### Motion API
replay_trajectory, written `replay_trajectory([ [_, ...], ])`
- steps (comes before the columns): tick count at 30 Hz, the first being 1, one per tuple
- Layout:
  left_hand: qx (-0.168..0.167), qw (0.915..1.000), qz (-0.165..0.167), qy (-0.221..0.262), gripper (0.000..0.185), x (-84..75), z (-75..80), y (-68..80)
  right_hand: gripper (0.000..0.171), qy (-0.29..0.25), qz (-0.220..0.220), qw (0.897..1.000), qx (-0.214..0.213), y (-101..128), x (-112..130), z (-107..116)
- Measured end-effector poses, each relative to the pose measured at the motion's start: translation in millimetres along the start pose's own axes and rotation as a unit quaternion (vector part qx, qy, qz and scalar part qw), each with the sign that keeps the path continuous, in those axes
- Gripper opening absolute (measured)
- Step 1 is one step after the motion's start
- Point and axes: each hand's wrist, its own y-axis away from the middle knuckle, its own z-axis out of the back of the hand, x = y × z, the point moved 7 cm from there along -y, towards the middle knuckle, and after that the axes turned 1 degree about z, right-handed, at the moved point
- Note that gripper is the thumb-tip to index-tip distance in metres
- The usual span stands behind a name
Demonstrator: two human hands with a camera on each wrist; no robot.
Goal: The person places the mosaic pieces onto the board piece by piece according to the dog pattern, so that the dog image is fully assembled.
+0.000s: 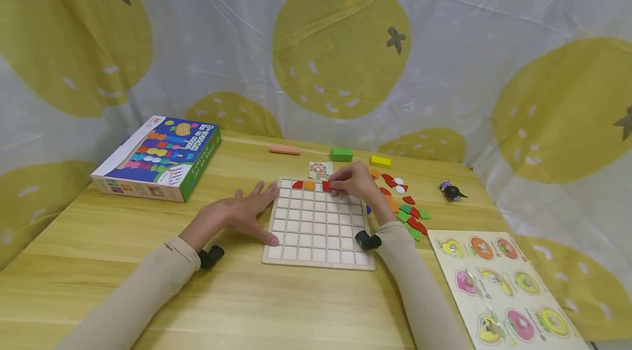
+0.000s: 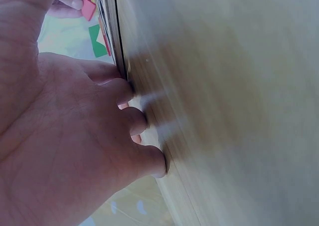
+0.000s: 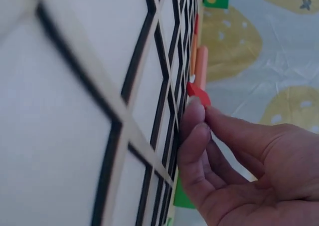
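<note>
A wooden grid board [image 1: 316, 229] lies in the middle of the table. Its far row holds a red piece [image 1: 298, 184] and an orange piece [image 1: 309, 185]. My right hand [image 1: 336, 187] reaches over the far edge of the board and pinches a small red piece [image 1: 326, 186] down at the cell next to the orange one. In the right wrist view the fingertips [image 3: 195, 117] grip that red piece [image 3: 198, 94] against the grid board [image 3: 99, 86]. My left hand [image 1: 247, 210] lies flat on the table, fingers straight, touching the board's left edge [image 2: 122, 61].
A colourful box [image 1: 158, 159] sits at the far left. Pink [image 1: 285, 150], green [image 1: 342, 154] and yellow [image 1: 380, 161] blocks and a pattern card [image 1: 320, 170] lie behind the board. Loose coloured pieces [image 1: 407, 210] are to its right, then a small toy [image 1: 451, 191] and a fruit puzzle [image 1: 503, 289].
</note>
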Motion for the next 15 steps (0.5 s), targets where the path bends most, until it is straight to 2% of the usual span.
replay_trajectory([
  [6,-0.001,1.0,-0.007,0.001,0.131,-4.0,-0.5,-2.7,0.01,0.035,-0.015,0.999,-0.006,2.4,2.6,0.8],
  [15,-0.001,1.0,0.001,0.005,0.131,1.1,0.6,0.5,0.014,0.07,0.006,0.997,0.03,-3.2,7.1,-11.0],
])
